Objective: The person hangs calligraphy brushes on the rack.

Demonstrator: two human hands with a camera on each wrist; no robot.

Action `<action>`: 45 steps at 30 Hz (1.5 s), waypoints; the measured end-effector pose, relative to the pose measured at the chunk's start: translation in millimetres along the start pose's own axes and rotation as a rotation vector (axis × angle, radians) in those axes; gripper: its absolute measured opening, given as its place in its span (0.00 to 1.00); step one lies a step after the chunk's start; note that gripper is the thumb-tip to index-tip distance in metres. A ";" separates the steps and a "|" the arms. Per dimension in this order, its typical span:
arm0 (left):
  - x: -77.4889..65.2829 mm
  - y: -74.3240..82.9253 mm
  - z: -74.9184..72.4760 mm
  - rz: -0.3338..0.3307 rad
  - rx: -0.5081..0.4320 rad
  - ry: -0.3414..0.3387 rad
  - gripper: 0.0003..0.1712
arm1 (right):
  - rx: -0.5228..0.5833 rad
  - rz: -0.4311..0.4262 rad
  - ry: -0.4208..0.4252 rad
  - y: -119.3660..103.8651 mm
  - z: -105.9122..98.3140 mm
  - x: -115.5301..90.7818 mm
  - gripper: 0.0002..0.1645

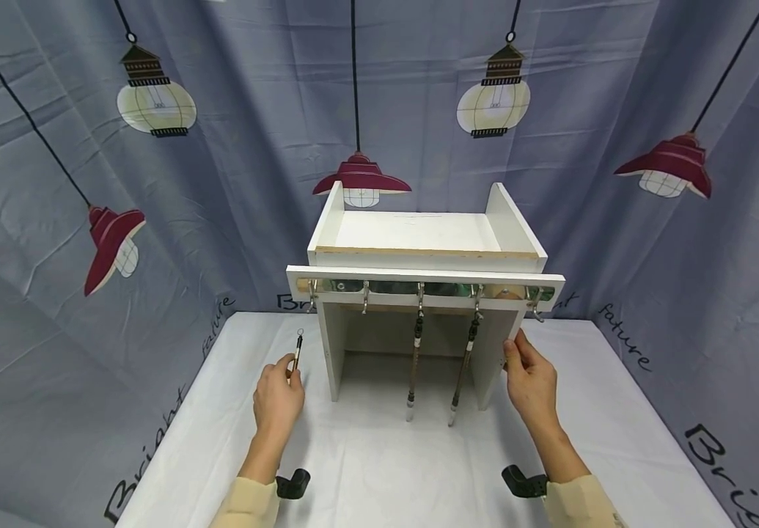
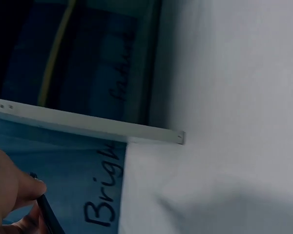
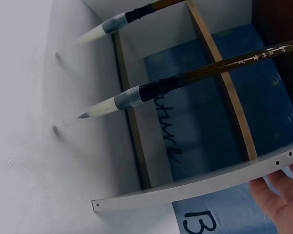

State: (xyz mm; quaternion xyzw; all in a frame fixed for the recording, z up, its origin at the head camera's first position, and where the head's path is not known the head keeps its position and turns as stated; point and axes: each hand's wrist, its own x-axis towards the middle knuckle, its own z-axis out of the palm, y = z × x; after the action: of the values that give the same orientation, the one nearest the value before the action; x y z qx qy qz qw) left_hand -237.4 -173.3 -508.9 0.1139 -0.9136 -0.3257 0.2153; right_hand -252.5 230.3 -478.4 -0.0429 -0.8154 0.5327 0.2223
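My left hand [image 1: 276, 400] pinches a writing brush [image 1: 298, 350] left of a white wooden rack [image 1: 419, 271]. A small loop tops the brush; its lower part is hidden by the hand. In the left wrist view only a dark piece of the brush [image 2: 48, 212] shows by the thumb. My right hand [image 1: 532, 378] touches the rack's right side panel with its fingers [image 3: 271, 200] against the outer face. Two more writing brushes hang tips down from metal hooks on the front rail: one near the middle [image 1: 415, 359], the other to its right [image 1: 465, 363].
The rack has an upper tray [image 1: 419, 231] and an open space under the rail. Further metal hooks stand at the rail's left [image 1: 365, 295] and right end [image 1: 537, 302]. A white cloth [image 1: 379, 469] covers the table; a grey-blue curtain [image 1: 254, 147] printed with lamps surrounds it.
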 end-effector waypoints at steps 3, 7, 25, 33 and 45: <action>-0.7 9.2 -8.3 0.015 -0.026 0.040 0.20 | 0.001 0.005 -0.001 2.8 0.8 -0.8 0.34; -2.0 20.7 -19.7 0.021 -0.066 0.072 0.20 | 0.001 0.002 -0.006 2.7 1.0 -1.3 0.34; -20.1 64.8 -57.6 0.134 -0.252 0.306 0.19 | -0.021 -0.009 0.006 1.0 0.0 -0.6 0.33; -27.3 77.9 -63.6 0.225 -0.271 0.373 0.20 | -0.026 -0.003 0.005 -0.7 -0.3 -0.5 0.34; -39.3 96.2 -69.7 0.337 -0.337 0.434 0.22 | -0.032 0.014 -0.004 -0.9 -1.1 -0.8 0.34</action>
State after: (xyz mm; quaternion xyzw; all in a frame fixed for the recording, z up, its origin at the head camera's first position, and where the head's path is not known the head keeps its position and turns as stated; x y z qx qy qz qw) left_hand -176.7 -124.4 -411.0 -0.0096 -0.7856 -0.4001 0.4719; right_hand -251.2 230.6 -477.4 -0.0512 -0.8241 0.5211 0.2162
